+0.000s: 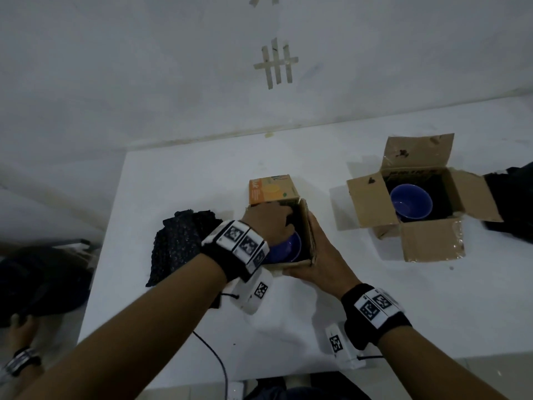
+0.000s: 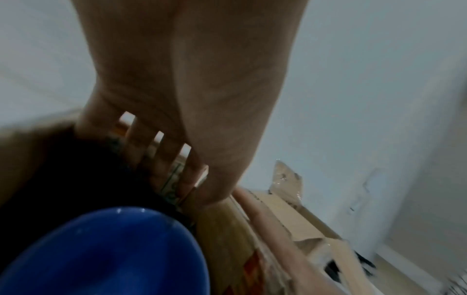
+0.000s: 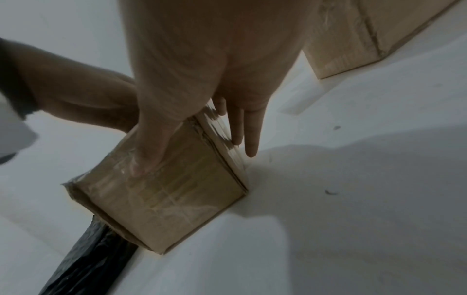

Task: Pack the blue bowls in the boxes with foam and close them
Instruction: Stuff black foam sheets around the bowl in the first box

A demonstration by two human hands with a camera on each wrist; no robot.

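Observation:
A small cardboard box (image 1: pixel 307 235) stands mid-table, its orange printed flap (image 1: pixel 271 190) raised at the back. A blue bowl (image 1: pixel 288 249) (image 2: pixel 113 253) lies inside on dark foam. My left hand (image 1: pixel 274 223) reaches into this box, its straight fingers (image 2: pixel 161 155) spread against the far inner wall. My right hand (image 1: pixel 314 255) (image 3: pixel 194 155) clasps the box's near right corner (image 3: pixel 164 199) from outside, thumb flat on one face, fingers flat on the other. To the right, a larger box (image 1: pixel 375 203) stands with all flaps open and a second blue bowl (image 1: pixel 411 202) in it.
A loose sheet of black foam (image 1: pixel 178 241) (image 3: pixel 83 259) lies left of the small box. A dark bundle (image 1: pixel 513 203) sits at the table's right edge. A black cable (image 1: pixel 216 362) hangs off the white table (image 1: pixel 288 327). Another person's hand (image 1: pixel 20 324) shows at lower left.

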